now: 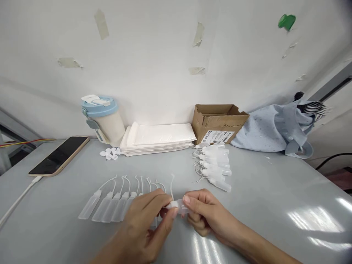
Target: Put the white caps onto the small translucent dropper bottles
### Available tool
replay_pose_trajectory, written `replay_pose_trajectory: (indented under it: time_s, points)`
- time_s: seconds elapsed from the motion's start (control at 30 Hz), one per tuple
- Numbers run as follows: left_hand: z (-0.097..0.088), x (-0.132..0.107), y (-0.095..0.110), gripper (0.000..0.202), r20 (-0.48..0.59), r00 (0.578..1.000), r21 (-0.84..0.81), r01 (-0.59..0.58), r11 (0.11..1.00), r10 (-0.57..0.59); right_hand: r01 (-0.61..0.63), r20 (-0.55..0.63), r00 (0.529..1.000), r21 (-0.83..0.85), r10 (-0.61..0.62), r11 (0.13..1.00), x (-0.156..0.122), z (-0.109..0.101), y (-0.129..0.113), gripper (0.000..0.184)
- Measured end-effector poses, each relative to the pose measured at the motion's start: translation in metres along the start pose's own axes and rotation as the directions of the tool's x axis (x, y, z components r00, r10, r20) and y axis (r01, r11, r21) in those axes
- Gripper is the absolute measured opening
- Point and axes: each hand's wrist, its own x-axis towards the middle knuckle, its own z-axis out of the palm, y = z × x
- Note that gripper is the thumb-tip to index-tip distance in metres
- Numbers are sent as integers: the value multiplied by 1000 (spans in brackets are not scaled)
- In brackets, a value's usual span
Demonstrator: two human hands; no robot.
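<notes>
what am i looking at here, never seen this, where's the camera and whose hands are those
No machine here: the one picture comes from a camera worn on a person's head, looking forward and down at their bare hands. The left hand and right hand hold a small translucent bottle: left fingers at its white end, right fingers on its body. On the gray table, a row of similar bottles lies to the left and a pile of more bottles to the right. Farther back are a phone, small white pieces, a lidded cup, white packets, a cardboard box and light blue cloth.
</notes>
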Motion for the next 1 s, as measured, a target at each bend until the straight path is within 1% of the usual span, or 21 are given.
replay_pose_trajectory:
  time_s: [0.03, 0.1, 0.17, 0.23, 0.3, 0.33, 0.37, 0.4, 0.43, 0.47, 0.5, 0.53, 0.6, 0.63, 0.67, 0.7, 0.77, 0.83, 0.87, 0.93, 1.0]
  points:
    - [1, -2, 1, 11, -12, 999, 20, -43, 999, 43, -66, 59, 997, 126, 59, 990, 1, -1, 1, 41]
    - [3, -4, 1, 12, -33, 996, 39, -84, 996, 85, -178, 154, 978, 266, 140, 947, 2, -3, 3, 39]
    - [4, -4, 0, 12, -51, 993, 54, -102, 993, 104, -237, 200, 963, 302, 182, 923, 2, -5, 4, 39]
    - [4, -2, -2, 11, -56, 992, 56, -109, 992, 112, -238, 198, 962, 278, 187, 930, 2, -7, 3, 38]
    - [-2, 2, -7, 9, -64, 993, 71, -96, 993, 101, -154, 115, 984, 180, 135, 971, 2, -11, -1, 39]
    - [-8, 5, -10, 7, -93, 992, 100, -71, 992, 80, -82, 39, 996, 73, 79, 994, 1, -13, -4, 38]
    - [-16, 8, -15, 7, -110, 993, 164, -22, 986, 40, -1, -50, 999, -64, -3, 998, 1, -16, -8, 38]
    - [-26, 11, -21, 9, -167, 986, 269, 75, 960, -30, 74, -139, 984, -246, -111, 966, 0, -20, -12, 36]
    - [-37, 13, -29, 12, -243, 967, 392, 176, 903, -83, 119, -227, 946, -417, -230, 901, -1, -25, -16, 33]
    - [-50, 13, -39, 15, -367, 921, 505, 315, 804, -130, 141, -285, 897, -540, -337, 830, -2, -31, -20, 32]
    - [-62, 13, -49, 17, -434, 887, 537, 395, 745, -157, 138, -337, 843, -619, -420, 773, -2, -38, -24, 32]
    - [-73, 12, -61, 17, -480, 860, 554, 451, 700, -173, 117, -387, 780, -682, -491, 722, -3, -45, -26, 33]
    - [-93, 5, -86, 15, -512, 833, 590, 519, 619, -210, 27, -438, 660, -797, -610, 603, -2, -60, -30, 33]
    - [-101, 1, -98, 14, -492, 839, 614, 525, 590, -234, -27, -428, 617, -850, -660, 526, -1, -67, -30, 32]
    - [-107, -3, -109, 15, -471, 845, 638, 525, 564, -253, -79, -399, 593, -893, -699, 443, 0, -75, -31, 32]
    - [-111, -6, -118, 14, -440, 854, 659, 517, 547, -277, -134, -366, 586, -924, -723, 358, 1, -81, -31, 33]
    - [-116, -11, -134, 18, -376, 868, 687, 495, 532, -323, -253, -323, 599, -945, -733, 209, 3, -92, -30, 34]
    - [-116, -12, -143, 22, -331, 876, 702, 477, 529, -350, -372, -299, 615, -926, -729, 66, 5, -100, -30, 33]
    - [-115, -12, -146, 24, -307, 883, 708, 461, 535, -355, -417, -296, 622, -909, -725, 13, 5, -102, -30, 33]
    - [-111, -10, -150, 27, -261, 899, 716, 425, 553, -352, -476, -304, 628, -878, -717, -45, 5, -105, -29, 33]
    - [-108, -7, -153, 25, -229, 911, 719, 396, 571, -343, -504, -317, 623, -862, -715, -57, 5, -105, -28, 33]
